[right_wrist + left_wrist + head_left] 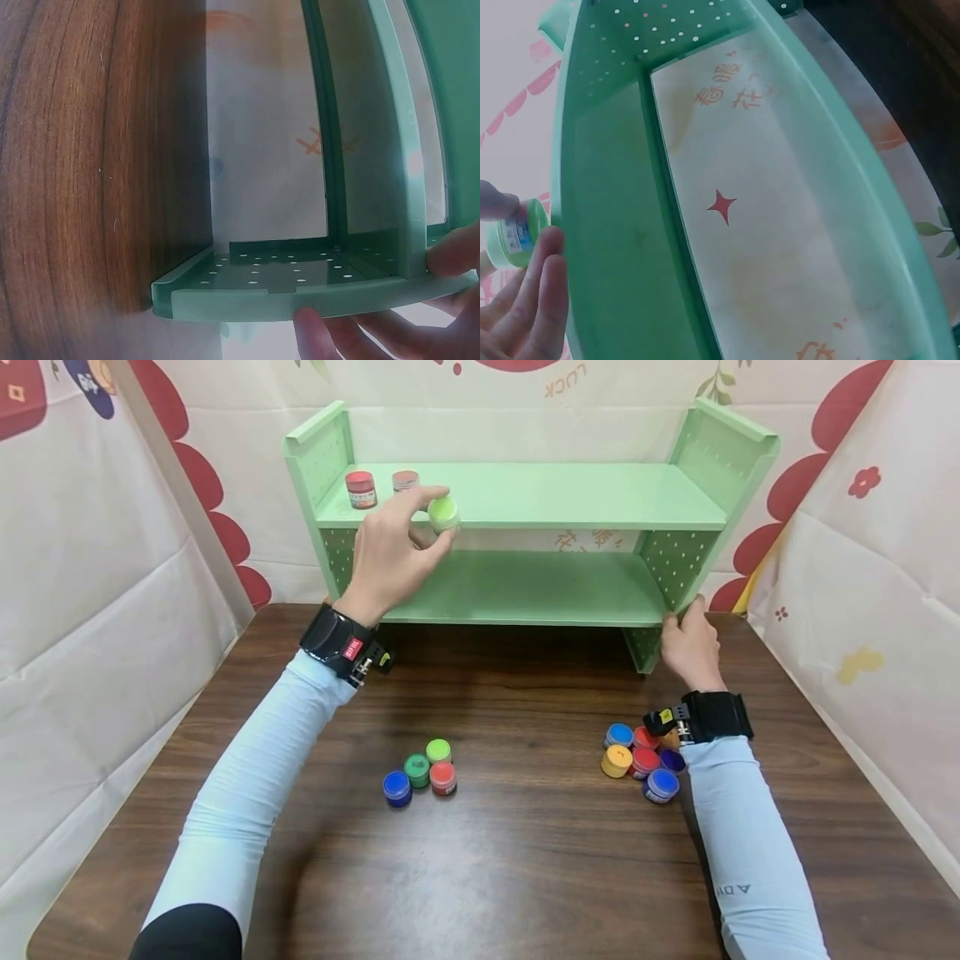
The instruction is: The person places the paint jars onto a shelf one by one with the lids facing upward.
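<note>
In the head view my left hand pinches a small light green paint jar between thumb and fingers, at the front edge of the upper board of a green two-tier shelf. The jar's label shows in the left wrist view. Behind the hand, a red-lidded jar and a partly hidden pinkish-brown jar stand on the upper board's left end. My right hand grips the shelf's right side panel near the lower board, thumb and fingers on either side of its edge.
On the brown table, a left group holds blue, dark green, light green and red jars. Several more jars, including a yellow one, cluster beside my right forearm. Patterned cloth hangs around the table.
</note>
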{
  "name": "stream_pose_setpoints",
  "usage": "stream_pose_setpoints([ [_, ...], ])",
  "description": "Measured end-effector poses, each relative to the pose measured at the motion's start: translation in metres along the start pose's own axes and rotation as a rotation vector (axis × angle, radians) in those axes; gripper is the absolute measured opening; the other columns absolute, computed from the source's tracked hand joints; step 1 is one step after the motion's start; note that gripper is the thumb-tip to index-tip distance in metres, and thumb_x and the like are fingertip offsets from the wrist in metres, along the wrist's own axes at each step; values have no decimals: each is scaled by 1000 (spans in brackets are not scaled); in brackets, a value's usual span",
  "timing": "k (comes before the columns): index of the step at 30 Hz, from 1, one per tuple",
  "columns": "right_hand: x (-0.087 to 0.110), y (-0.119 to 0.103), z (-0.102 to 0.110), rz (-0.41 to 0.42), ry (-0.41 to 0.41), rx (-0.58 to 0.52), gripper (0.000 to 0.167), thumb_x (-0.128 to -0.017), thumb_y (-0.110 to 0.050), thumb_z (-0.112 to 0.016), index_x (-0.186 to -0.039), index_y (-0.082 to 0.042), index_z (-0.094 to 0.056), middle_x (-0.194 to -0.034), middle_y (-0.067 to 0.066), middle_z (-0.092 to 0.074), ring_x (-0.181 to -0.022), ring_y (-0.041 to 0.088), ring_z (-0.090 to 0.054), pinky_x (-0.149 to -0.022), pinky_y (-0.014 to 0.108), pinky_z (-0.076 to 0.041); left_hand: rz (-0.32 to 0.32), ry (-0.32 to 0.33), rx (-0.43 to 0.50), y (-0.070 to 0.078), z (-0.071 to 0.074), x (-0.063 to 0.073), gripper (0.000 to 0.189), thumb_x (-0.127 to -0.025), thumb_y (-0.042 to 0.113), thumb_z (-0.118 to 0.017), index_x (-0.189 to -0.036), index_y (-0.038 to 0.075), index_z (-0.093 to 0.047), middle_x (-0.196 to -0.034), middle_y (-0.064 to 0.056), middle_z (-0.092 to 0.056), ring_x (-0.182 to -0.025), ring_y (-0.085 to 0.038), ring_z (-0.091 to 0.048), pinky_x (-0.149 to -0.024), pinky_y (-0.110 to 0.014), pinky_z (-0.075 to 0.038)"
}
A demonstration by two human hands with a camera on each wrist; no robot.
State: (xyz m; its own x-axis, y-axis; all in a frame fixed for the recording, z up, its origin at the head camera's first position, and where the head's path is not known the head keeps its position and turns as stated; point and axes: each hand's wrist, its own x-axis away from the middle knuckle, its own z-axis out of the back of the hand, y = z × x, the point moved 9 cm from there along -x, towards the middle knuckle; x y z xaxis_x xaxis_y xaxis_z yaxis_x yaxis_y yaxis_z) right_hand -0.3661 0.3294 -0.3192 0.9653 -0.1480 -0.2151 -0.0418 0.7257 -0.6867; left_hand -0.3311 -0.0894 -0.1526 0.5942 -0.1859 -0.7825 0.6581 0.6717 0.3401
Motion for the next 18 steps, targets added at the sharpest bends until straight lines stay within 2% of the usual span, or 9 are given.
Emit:
stream_pose_setpoints([
  [5, -2, 1, 0, 5, 6, -1, 60, -109, -36, -25, -154, 2, -23, -146, 38, -45, -132, 57, -45, -102, 71, -32, 76, -51, -57, -4, -3, -12, 45, -95, 25, -73, -134, 9, -60, -122, -11, -76, -74, -19, -74, -61, -21, -40],
  [8, -2, 1, 1, 3, 10, 3, 59, -109, -36, -25, -154, 2, -23, -146, 39, -45, -132, 57, -45, -102, 72, -33, 85, -82, -106, -4, -4, -19, 42, -96, 28, -71, -131, 9, -58, -123, -12, -75, -71, -19, -69, -58, -23, -36],
  [13, -1, 2, 1, 2, 10, 4, 60, -109, -36, -25, -155, 1, -22, -146, 39, -45, -131, 58, -45, -101, 72, -33, 101, -130, -180, -2, -7, -27, 37, -98, 33, -66, -128, 11, -62, -128, -11, -73, -64, -19, -47, -56, -29, -29],
  [18, 0, 1, 0, -1, 2, -3, 60, -109, -37, -25, -156, 0, -21, -147, 38, -44, -130, 57, -46, -99, 71, -34, 120, -155, -251, -4, -8, -32, 36, -100, 35, -64, -129, 13, -66, -131, -3, -73, -67, -15, -43, -56, -28, -29],
])
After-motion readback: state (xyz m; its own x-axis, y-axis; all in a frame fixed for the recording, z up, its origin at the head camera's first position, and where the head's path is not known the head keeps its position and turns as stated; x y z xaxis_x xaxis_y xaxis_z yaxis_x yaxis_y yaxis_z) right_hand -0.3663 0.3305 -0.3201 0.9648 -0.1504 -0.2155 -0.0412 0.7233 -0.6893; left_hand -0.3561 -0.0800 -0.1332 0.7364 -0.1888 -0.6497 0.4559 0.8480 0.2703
